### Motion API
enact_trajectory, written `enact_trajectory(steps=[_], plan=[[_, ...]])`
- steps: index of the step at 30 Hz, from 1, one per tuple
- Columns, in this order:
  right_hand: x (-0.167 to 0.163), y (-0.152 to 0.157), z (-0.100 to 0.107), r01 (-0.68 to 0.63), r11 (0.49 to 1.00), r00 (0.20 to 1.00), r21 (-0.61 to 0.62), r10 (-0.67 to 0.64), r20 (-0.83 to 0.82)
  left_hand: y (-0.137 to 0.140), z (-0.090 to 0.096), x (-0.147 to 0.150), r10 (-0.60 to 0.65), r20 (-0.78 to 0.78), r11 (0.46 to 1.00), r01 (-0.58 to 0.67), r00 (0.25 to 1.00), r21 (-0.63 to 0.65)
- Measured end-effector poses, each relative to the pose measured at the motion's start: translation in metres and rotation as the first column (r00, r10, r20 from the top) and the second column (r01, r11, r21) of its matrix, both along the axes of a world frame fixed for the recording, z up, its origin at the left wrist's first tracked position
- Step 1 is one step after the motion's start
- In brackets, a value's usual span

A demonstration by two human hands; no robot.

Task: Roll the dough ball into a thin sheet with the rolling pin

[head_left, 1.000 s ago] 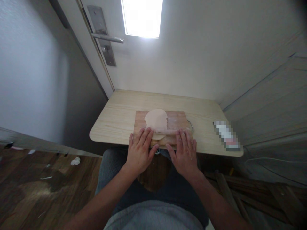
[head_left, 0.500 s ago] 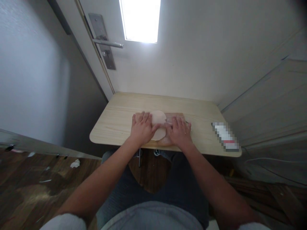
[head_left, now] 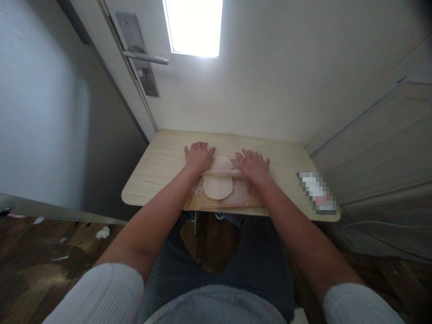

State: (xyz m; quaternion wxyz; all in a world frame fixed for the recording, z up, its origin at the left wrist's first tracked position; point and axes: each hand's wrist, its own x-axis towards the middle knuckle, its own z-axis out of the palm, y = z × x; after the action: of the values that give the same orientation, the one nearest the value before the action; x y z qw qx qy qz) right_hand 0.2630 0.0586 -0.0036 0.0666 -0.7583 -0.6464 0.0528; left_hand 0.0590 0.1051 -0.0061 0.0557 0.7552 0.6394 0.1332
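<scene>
Pale dough [head_left: 218, 187] (flat) lies beneath a rolling pin [head_left: 223, 173]

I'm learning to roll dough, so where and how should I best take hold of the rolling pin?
Probably near both ends of the rolling pin, from above, palms down: it lies crosswise, over the dough. The left grip and right grip cover its ends, so their exact shape is hidden.

You have a matt, smooth dough sheet [head_left: 218, 188] and a smooth rolling pin [head_left: 223, 173]. Your wooden board [head_left: 249, 193] bears a powdery white film. Your worktop [head_left: 283, 167] shows smooth, pale wood grain; the door handle [head_left: 146, 57], shiny metal; your sleeves [head_left: 104, 288], ribbed matt cloth.
</scene>
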Motion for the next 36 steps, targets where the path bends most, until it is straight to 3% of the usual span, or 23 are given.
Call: enact_trajectory(steps=[4,9,15,27,36], plan=[[0.001,0.002,-0.002,-0.014,0.998,1.000,-0.062,0.013,-0.007,-0.001,-0.002,0.001,0.001,0.016,0.998,-0.002,1.000,0.071],[0.001,-0.003,-0.004,-0.081,0.992,0.995,-0.093,0.086,0.048,-0.008,-0.001,0.000,-0.024,-0.023,0.997,0.026,0.999,0.068],[0.003,-0.006,-0.014,-0.059,0.998,0.997,-0.007,0.059,0.055,-0.016,-0.001,-0.003,-0.114,-0.093,0.993,0.116,0.989,0.016],[-0.002,-0.026,-0.013,-0.069,0.996,0.995,0.063,0.064,0.080,-0.023,-0.002,-0.004,-0.141,-0.093,0.989,0.137,0.986,-0.048],[-0.002,-0.034,-0.020,-0.061,0.992,0.995,0.108,0.052,0.087,-0.031,-0.002,-0.005,-0.140,-0.089,0.990,0.138,0.986,-0.024]])
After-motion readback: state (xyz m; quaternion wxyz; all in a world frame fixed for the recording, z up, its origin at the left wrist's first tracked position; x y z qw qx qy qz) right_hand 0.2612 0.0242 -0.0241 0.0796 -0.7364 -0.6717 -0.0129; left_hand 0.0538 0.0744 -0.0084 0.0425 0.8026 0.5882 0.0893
